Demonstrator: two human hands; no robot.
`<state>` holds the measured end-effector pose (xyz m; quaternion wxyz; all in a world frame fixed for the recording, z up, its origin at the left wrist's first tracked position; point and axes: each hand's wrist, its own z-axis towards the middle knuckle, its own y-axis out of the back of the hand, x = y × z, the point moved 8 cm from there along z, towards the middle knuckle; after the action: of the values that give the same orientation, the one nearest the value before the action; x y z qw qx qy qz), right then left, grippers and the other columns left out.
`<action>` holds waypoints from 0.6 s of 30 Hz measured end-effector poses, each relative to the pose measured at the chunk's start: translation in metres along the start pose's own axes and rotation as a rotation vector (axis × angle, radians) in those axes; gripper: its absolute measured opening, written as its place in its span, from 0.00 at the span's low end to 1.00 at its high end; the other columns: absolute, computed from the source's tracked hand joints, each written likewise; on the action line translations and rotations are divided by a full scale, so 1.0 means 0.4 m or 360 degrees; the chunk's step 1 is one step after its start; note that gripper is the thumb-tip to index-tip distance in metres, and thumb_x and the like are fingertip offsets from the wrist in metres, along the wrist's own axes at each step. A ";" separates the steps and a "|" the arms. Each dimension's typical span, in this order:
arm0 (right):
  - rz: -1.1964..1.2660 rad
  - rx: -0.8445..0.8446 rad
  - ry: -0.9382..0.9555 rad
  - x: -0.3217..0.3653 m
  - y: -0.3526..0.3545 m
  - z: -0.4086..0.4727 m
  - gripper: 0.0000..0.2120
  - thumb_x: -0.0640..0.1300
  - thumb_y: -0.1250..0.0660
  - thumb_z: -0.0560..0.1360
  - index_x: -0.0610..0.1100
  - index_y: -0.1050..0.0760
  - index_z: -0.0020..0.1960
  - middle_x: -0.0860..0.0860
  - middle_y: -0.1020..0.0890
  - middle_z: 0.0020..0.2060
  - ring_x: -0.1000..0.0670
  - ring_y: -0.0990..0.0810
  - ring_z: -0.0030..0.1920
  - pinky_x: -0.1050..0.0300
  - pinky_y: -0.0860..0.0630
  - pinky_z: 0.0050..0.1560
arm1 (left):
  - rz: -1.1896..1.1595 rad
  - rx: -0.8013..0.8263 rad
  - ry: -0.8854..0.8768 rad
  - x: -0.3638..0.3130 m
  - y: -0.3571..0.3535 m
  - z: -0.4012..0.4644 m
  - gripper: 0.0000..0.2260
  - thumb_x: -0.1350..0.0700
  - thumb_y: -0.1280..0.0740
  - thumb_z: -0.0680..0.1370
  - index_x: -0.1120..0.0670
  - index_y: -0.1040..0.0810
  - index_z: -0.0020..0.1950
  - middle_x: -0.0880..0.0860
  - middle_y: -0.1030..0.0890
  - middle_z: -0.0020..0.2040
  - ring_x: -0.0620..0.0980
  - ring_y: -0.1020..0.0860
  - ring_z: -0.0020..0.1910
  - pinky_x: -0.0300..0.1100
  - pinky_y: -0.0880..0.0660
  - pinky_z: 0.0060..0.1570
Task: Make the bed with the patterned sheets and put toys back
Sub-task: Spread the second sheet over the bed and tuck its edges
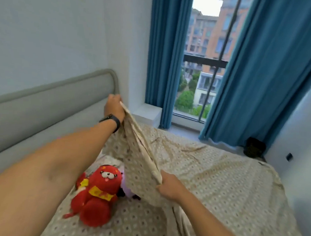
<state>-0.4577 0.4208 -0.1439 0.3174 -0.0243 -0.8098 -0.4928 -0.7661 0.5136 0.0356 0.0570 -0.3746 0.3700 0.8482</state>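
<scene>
Gripping one edge of the patterned sheet (211,172), the left hand (114,107) is pinching it far and high near the headboard (54,103) while the right hand (170,188) is clutching it near; keeping that edge taut should spread it smoothly past the red plush toy (97,191) lying left.

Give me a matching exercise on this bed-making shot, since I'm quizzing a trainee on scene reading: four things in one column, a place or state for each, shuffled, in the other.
Things:
1. left hand
2. right hand
3. red plush toy
4. blue curtains

Places or states:
A. lying on the bed near the headboard
B. hanging either side of the window
C. grips the patterned sheet at its raised far end
D. grips the sheet's edge low and near

Pairs: 1-C, 2-D, 3-A, 4-B
</scene>
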 end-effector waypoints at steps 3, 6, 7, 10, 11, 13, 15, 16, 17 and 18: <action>-0.0007 -0.0050 0.0265 0.194 0.040 0.061 0.11 0.46 0.33 0.75 0.52 0.30 0.56 0.47 0.21 0.54 0.44 0.23 0.53 0.52 0.27 0.49 | -0.0315 -0.0354 0.0072 -0.024 0.174 0.101 0.10 0.66 0.43 0.77 0.59 0.22 0.48 0.60 0.23 0.52 0.59 0.24 0.50 0.41 0.36 0.43; -0.0025 -0.0001 0.0350 0.280 0.026 0.109 0.06 0.43 0.32 0.76 0.49 0.28 0.51 0.50 0.23 0.47 0.49 0.25 0.47 0.57 0.29 0.42 | -0.0322 -0.0547 -0.0061 0.070 0.301 0.077 0.13 0.69 0.44 0.74 0.62 0.22 0.50 0.63 0.24 0.58 0.57 0.24 0.55 0.38 0.33 0.52; -0.0058 0.0055 0.0374 0.283 -0.001 0.118 0.04 0.43 0.32 0.76 0.46 0.26 0.51 0.48 0.21 0.47 0.49 0.25 0.46 0.59 0.30 0.39 | -0.0249 -0.0537 -0.0125 0.116 0.317 0.048 0.12 0.69 0.43 0.75 0.63 0.22 0.53 0.64 0.25 0.60 0.58 0.25 0.58 0.40 0.32 0.57; -0.0114 0.0322 0.0407 0.263 -0.161 0.146 0.08 0.46 0.32 0.75 0.45 0.22 0.53 0.47 0.19 0.50 0.45 0.21 0.51 0.53 0.27 0.46 | -0.0036 -0.0483 0.0049 0.380 0.331 -0.070 0.14 0.65 0.44 0.77 0.69 0.22 0.54 0.71 0.25 0.59 0.68 0.26 0.58 0.55 0.30 0.60; -0.0160 0.0432 0.0410 0.258 -0.215 0.146 0.09 0.47 0.31 0.75 0.46 0.23 0.53 0.47 0.20 0.51 0.45 0.22 0.51 0.51 0.27 0.48 | 0.0033 -0.0499 0.0178 0.464 0.347 -0.107 0.14 0.66 0.45 0.76 0.70 0.22 0.52 0.72 0.24 0.56 0.70 0.25 0.55 0.58 0.29 0.57; -0.0284 0.0667 0.0406 0.256 -0.332 0.147 0.10 0.49 0.30 0.76 0.46 0.24 0.53 0.46 0.21 0.51 0.44 0.22 0.52 0.50 0.28 0.49 | 0.0213 -0.0447 0.0476 0.614 0.373 -0.179 0.12 0.69 0.43 0.76 0.71 0.21 0.49 0.73 0.22 0.52 0.72 0.24 0.52 0.61 0.27 0.53; -0.0327 0.0850 0.0371 0.251 -0.424 0.144 0.12 0.49 0.31 0.76 0.45 0.23 0.56 0.45 0.20 0.53 0.42 0.22 0.54 0.49 0.27 0.51 | 0.0349 -0.0334 0.0663 0.710 0.382 -0.229 0.10 0.71 0.41 0.76 0.70 0.20 0.45 0.71 0.21 0.48 0.71 0.23 0.49 0.59 0.26 0.48; -0.0324 0.0866 0.0346 0.245 -0.444 0.147 0.13 0.49 0.31 0.77 0.45 0.23 0.58 0.44 0.20 0.54 0.41 0.21 0.55 0.49 0.27 0.51 | 0.0400 -0.0250 0.0727 0.738 0.368 -0.245 0.10 0.70 0.40 0.76 0.68 0.19 0.42 0.70 0.20 0.45 0.70 0.22 0.47 0.57 0.26 0.44; -0.0313 0.0864 0.0322 0.241 -0.464 0.147 0.13 0.49 0.32 0.77 0.45 0.22 0.59 0.44 0.19 0.54 0.40 0.21 0.56 0.50 0.27 0.50 | 0.0463 -0.0138 0.0782 0.767 0.350 -0.270 0.10 0.69 0.40 0.77 0.68 0.20 0.41 0.69 0.20 0.43 0.69 0.21 0.45 0.54 0.27 0.41; -0.0295 0.0824 0.0299 0.234 -0.469 0.152 0.13 0.48 0.33 0.77 0.45 0.22 0.59 0.44 0.19 0.55 0.40 0.21 0.56 0.51 0.28 0.50 | 0.0536 -0.0031 0.0814 0.787 0.324 -0.287 0.12 0.67 0.40 0.78 0.68 0.19 0.41 0.68 0.19 0.43 0.68 0.20 0.45 0.54 0.26 0.40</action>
<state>-0.6282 0.3483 -0.2593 0.3402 0.1776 -0.8745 -0.2966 -0.9708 0.2864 -0.1530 -0.1829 -0.5100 0.4210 0.7275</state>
